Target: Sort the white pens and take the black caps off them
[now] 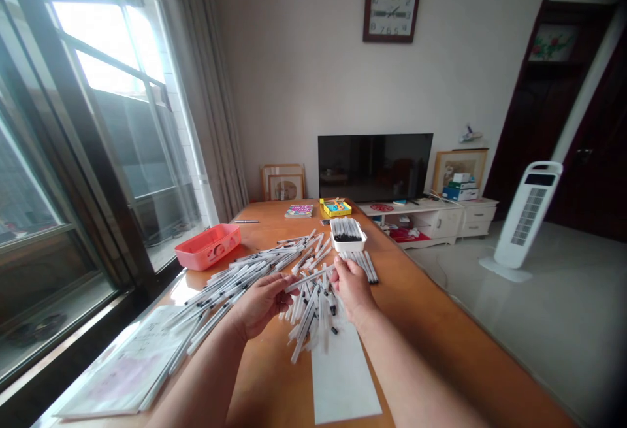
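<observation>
A slim whitish pen [312, 278] stretches between my two hands above the table. My left hand [267, 300] pinches its left end, and the fingers of my right hand [350, 284] close round the other end. Below them lies a loose heap of clear pen parts and small black caps [313, 317]. To the left spreads a big pile of whitish pens with black ends [245, 278]. Just beyond my right hand, several pens [365, 266] lie side by side, close to a white basket [360, 245] packed with pens, their black ends towards me.
A red plastic basket [208, 248] stands at the left table edge. A white paper strip [343, 382] and a large booklet [122, 362] lie at the near side. Farther back are a colourful book [299, 210] and a yellow box [337, 212]. The wooden table [421, 323] ends at the right.
</observation>
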Tool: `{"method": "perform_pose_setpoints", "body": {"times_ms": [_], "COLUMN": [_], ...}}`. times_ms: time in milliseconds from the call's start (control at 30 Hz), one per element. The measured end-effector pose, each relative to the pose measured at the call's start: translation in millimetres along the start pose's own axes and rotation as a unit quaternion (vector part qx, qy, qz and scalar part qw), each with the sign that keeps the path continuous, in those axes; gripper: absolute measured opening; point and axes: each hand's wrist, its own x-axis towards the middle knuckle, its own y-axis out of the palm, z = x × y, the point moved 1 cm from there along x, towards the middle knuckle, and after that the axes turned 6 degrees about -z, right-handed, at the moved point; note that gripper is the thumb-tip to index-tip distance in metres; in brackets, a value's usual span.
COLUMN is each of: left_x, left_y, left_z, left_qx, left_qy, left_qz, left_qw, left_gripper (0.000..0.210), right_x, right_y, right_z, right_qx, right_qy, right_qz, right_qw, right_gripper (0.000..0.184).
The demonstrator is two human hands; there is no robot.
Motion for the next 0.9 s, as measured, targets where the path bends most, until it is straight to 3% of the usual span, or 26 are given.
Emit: {"method": "perform_pose_setpoints", "body": {"times_ms": [133,300,367,467,567,667,833,900], "left_x": [3,5,5,4,-1,-5,2,8], "left_y": [4.4,20.2,25.6,32.0,38.2,40.4,25.4,16.1], "left_z": [3,7,7,6,3,3,7,11], "left_qx": [0.065,0.179,0.237,0.351,0.403,0.393,0.388,0.386], "left_qy": [0.075,0.166,0.211,0.281,0.325,0.324,0.252,0.24], "left_qz": [0.0,-0.032,-0.056,-0.089,-0.09,-0.097,-0.103,-0.12], "left_qw": [0.995,0.969,0.947,0.889,0.851,0.855,0.88,0.883], "left_gripper": [0.03,0.033,0.029,0.02,0.019,0.021,0.026,0.03], "right_x": [-5,-20,-22,-22,-20,-9,22,27], "right_y": [3,15,17,19,19,11,-19,-23], "right_z": [9,14,11,5,2,3,9,10], "right_qx": [0.069,0.162,0.134,0.08,0.07,0.086,0.127,0.13], "right_qy": [0.056,0.129,0.118,0.098,0.091,0.08,0.045,0.059], "right_qz": [-0.006,0.085,0.089,0.073,0.068,0.041,-0.085,-0.071], "right_qw": [0.996,0.975,0.98,0.989,0.991,0.992,0.987,0.987], "right_gripper": [0.049,0.042,0.041,0.041,0.04,0.039,0.035,0.035]}}
